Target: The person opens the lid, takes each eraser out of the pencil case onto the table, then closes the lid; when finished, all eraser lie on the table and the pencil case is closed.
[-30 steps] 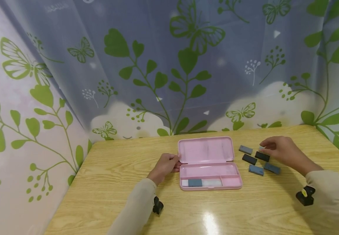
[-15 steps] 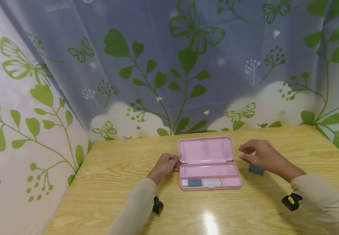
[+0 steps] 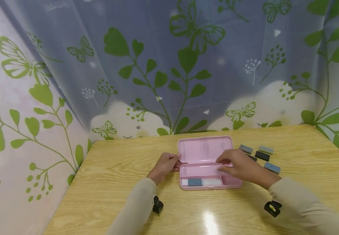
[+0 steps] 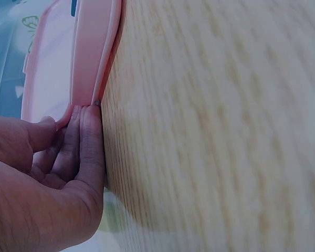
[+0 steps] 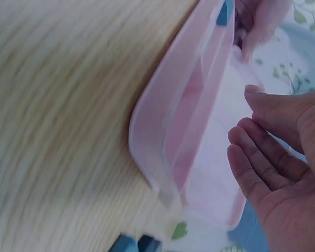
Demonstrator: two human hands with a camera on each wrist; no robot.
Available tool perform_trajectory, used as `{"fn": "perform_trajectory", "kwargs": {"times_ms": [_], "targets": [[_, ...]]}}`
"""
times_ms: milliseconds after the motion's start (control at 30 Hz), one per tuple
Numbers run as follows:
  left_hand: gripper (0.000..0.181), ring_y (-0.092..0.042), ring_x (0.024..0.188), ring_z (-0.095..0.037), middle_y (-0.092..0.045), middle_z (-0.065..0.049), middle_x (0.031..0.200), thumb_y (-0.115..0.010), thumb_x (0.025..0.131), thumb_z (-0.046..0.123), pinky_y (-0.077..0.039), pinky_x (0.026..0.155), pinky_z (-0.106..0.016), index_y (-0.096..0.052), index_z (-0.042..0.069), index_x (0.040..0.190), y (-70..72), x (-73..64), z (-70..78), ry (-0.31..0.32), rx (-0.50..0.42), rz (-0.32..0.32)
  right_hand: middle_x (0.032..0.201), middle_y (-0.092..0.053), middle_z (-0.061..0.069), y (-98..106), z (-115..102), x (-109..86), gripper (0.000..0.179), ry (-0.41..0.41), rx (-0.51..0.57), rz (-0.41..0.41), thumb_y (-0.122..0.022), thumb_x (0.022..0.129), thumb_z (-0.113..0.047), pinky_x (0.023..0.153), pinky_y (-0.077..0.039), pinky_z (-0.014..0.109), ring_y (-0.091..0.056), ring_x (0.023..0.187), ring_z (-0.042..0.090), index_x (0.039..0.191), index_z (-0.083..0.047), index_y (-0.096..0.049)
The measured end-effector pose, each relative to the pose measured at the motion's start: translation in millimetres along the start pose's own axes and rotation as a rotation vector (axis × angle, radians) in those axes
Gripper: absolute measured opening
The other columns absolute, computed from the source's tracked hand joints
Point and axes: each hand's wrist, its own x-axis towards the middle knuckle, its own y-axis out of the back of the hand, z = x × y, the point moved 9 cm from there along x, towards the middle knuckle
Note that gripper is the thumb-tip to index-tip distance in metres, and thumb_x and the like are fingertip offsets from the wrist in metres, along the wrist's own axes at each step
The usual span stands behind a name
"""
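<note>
An open pink pencil case (image 3: 210, 188) lies on the wooden table, lid tipped back. My left hand (image 3: 165, 165) pinches the lid's left edge near the hinge, thumb on the lid (image 4: 44, 79) and fingers behind it in the left wrist view. Over the case's right half hovers my right hand (image 3: 243, 164). In the right wrist view its thumb and fingers are spread apart with nothing between them. A blue-grey piece (image 3: 195, 182) sits between white pieces in the case's front compartment. The right hand covers part of the small front-right compartment.
Right of the case lie several small rectangular blocks: a grey one (image 3: 245, 149), a light grey-green one (image 3: 266, 149), a black one (image 3: 262, 155) and a blue one (image 3: 272, 167). A patterned curtain (image 3: 146, 81) hangs behind the table (image 3: 122, 182).
My right hand has travelled left from the loose blocks to above the case. The light grey-green block, earlier behind its fingers, now shows. My left hand and the case have stayed put.
</note>
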Motion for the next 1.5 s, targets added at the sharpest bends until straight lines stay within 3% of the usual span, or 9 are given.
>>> {"fn": "perform_trajectory", "kwargs": {"times_ms": [267, 567, 800, 1500], "targets": [[0.036, -0.062, 0.071, -0.010, -0.067, -0.008, 0.085, -0.054, 0.107, 0.025, -0.061, 0.072, -0.026, -0.071, -0.006, 0.111, 0.4, -0.6, 1.1, 0.000, 0.005, 0.001, 0.095, -0.072, 0.009, -27.7, -21.1, 12.5, 0.014, 0.072, 0.026, -0.097, -0.078, 0.088, -0.003, 0.073, -0.059, 0.034, -0.068, 0.083, 0.020, 0.101, 0.002, -0.075], [0.035, -0.063, 0.069, -0.009, -0.068, -0.008, 0.084, -0.054, 0.107, 0.023, -0.060, 0.071, -0.025, -0.071, -0.007, 0.110, -0.1, -0.1, 0.2, -0.001, -0.004, -0.001, 0.091, -0.071, 0.004, -52.5, -32.8, 18.1, 0.014, 0.092, 0.078, -0.145, -0.080, 0.088, -0.010, 0.072, -0.058, 0.028, -0.065, 0.082, 0.012, 0.098, 0.000, -0.076], [0.035, -0.063, 0.070, -0.010, -0.068, -0.008, 0.085, -0.054, 0.108, 0.024, -0.061, 0.072, -0.026, -0.071, -0.007, 0.112, -0.1, -1.0, 1.4, 0.003, -0.002, 0.002, 0.088, -0.071, 0.003, -58.8, -41.7, 21.2, 0.011, 0.131, 0.075, -0.133, -0.081, 0.086, -0.007, 0.070, -0.056, 0.028, -0.064, 0.079, 0.011, 0.094, -0.002, -0.076], [0.036, -0.063, 0.070, -0.010, -0.068, -0.009, 0.086, -0.054, 0.107, 0.024, -0.060, 0.072, -0.026, -0.071, -0.007, 0.111, -0.2, -0.2, 0.6, 0.004, -0.005, -0.008, 0.086, -0.070, -0.001, -66.6, -38.1, 23.8, 0.008, 0.064, 0.097, -0.173, -0.079, 0.085, -0.003, 0.068, -0.053, 0.023, -0.060, 0.077, 0.006, 0.092, -0.002, -0.075]]}}
